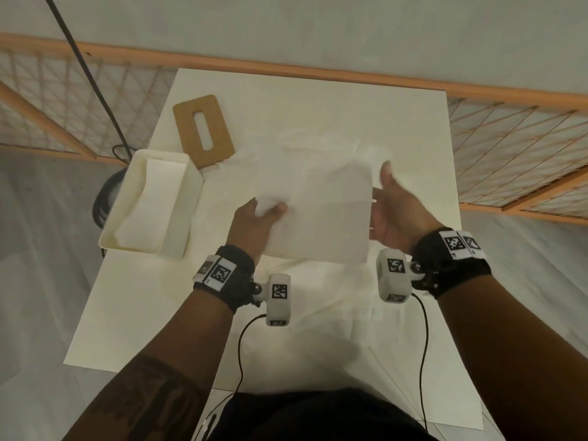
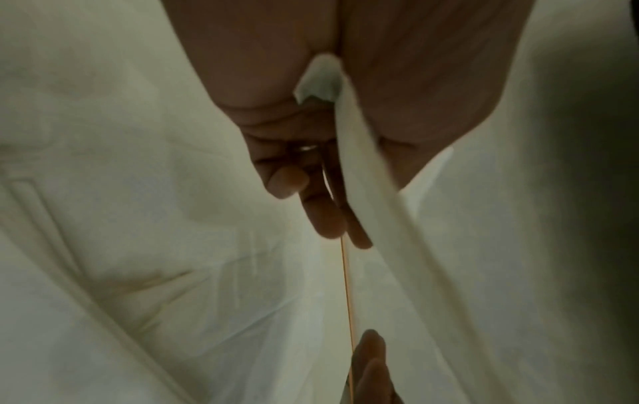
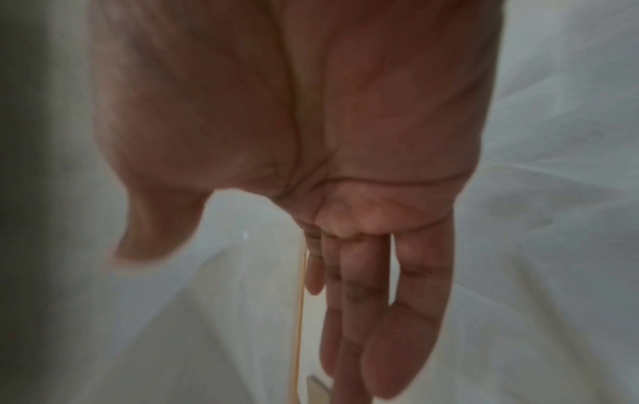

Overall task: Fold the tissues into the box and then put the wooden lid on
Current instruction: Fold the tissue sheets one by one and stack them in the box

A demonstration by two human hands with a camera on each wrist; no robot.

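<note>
**Tissue held over the worktop**

The left hand (image 1: 254,218) is pinching a thin white tissue sheet (image 1: 318,214) at its left edge; the right hand (image 1: 394,211) is lying flat-fingered against the right edge. The white rectangular box (image 1: 152,202) is sitting at the worktop's (image 1: 133,313) left edge, the brown slotted wooden lid (image 1: 203,132) just beyond it.

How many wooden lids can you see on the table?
1. The wooden lid lies flat at the far left of the table, just beyond the open box, not on it.
</note>
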